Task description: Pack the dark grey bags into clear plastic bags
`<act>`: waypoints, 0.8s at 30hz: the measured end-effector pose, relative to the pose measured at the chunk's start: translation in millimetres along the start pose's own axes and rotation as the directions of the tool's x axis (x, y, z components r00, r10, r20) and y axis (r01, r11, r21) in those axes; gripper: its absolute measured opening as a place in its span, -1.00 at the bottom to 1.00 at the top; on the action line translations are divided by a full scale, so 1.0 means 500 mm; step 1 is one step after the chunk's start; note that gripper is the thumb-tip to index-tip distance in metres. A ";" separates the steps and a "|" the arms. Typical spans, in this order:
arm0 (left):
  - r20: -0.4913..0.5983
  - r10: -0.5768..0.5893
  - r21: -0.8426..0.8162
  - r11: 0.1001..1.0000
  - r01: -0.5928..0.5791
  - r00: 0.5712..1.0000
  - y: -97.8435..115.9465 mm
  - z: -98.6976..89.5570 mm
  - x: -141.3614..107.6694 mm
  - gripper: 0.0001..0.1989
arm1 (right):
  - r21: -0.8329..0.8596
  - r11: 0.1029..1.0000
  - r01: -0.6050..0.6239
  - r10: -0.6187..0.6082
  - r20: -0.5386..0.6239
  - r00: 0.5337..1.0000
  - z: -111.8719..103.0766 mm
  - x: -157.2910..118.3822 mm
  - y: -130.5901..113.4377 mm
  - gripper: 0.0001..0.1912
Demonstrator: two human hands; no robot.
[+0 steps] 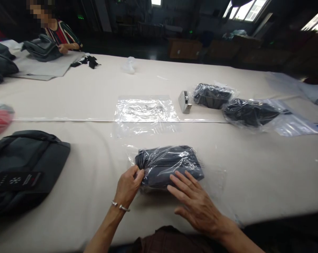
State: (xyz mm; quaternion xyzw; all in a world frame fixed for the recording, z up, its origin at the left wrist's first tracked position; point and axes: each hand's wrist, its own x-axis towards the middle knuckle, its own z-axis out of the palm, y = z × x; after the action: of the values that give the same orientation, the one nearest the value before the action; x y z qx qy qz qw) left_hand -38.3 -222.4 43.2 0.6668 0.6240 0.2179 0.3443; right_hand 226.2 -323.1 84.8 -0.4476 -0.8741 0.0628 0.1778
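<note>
In front of me on the table lies a dark pouch-like bag [169, 160] inside a clear plastic bag [214, 179], whose loose end spreads out to the right. My left hand [129, 182], with a metal bracelet at the wrist, pinches the plastic at the left end of the pouch. Fingers spread, my right hand [196, 200] rests on the plastic over the pouch's near right side. Beyond the pouch a flat, clear plastic bag [145, 112] with printing lies on the table.
A tape dispenser [184, 102] stands beside two wrapped dark pouches [213, 95] at the right. A dark backpack [29, 158] with a tag lies at the left. Across the table [95, 88], a person [66, 33] handles a grey bag [41, 48].
</note>
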 end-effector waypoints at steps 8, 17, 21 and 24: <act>0.390 0.158 -0.090 0.987 -0.133 0.907 -0.123 -0.127 0.020 -0.80 | -0.098 0.995 -0.027 0.048 0.215 0.975 0.054 0.036 0.025 -0.22; -0.508 0.346 0.460 0.883 -0.091 0.789 -0.001 -0.168 -0.115 -0.84 | -0.024 1.000 -0.010 0.014 0.186 0.982 0.077 0.037 0.031 -0.13; -0.060 0.628 0.407 0.725 -0.556 0.776 0.157 0.053 -0.141 -0.60 | 0.057 0.998 0.033 -0.042 0.176 0.983 0.070 0.043 0.055 -0.27; -0.062 0.610 0.532 0.690 -0.491 0.790 0.166 0.154 -0.134 -0.42 | 0.131 0.985 0.111 -0.134 0.189 0.973 0.052 0.047 0.081 -0.39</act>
State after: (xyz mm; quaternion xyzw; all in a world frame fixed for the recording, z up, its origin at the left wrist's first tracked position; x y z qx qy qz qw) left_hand 65.3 -301.3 61.7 0.8576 0.4631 0.2236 0.0062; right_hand 234.8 -279.1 55.8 -0.3728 -0.9081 0.1481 0.1202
